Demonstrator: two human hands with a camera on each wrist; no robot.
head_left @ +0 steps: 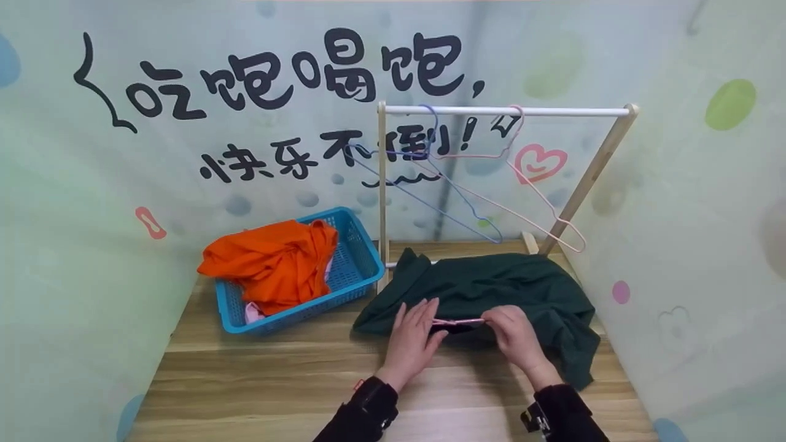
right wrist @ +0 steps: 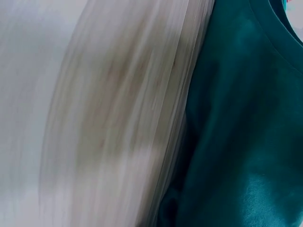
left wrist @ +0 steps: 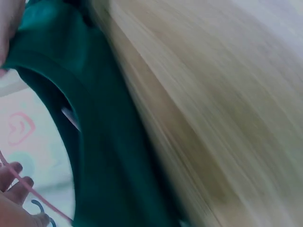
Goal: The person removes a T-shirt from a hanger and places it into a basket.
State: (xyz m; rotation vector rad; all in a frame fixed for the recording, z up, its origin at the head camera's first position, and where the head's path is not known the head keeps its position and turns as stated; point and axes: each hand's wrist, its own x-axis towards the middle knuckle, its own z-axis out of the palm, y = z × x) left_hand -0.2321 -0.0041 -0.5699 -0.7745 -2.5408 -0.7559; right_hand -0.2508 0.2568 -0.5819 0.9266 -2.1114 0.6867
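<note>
A dark green shirt (head_left: 491, 279) lies bunched on the table, its neck opening facing me. Across that opening runs a thin pink hanger (head_left: 459, 321), part of it hidden inside the cloth. My left hand (head_left: 410, 337) is at the left of the neckline with fairly straight fingers and the thumb apart; in the left wrist view the hanger passes across its fingers (left wrist: 19, 189). My right hand (head_left: 514, 336) pinches the collar at the opening's right side, where the pink bar meets its fingertips. Only green cloth (right wrist: 251, 123) and blurred tabletop fill the right wrist view.
A blue plastic basket (head_left: 362, 270) stands at the left, with orange cloth (head_left: 276, 261) heaped over its rim. Behind the shirt rises a rack with a white rail (head_left: 571, 112) and wooden posts. A blue hanger (head_left: 457, 190) and a pink hanger (head_left: 546, 199) hang from it.
</note>
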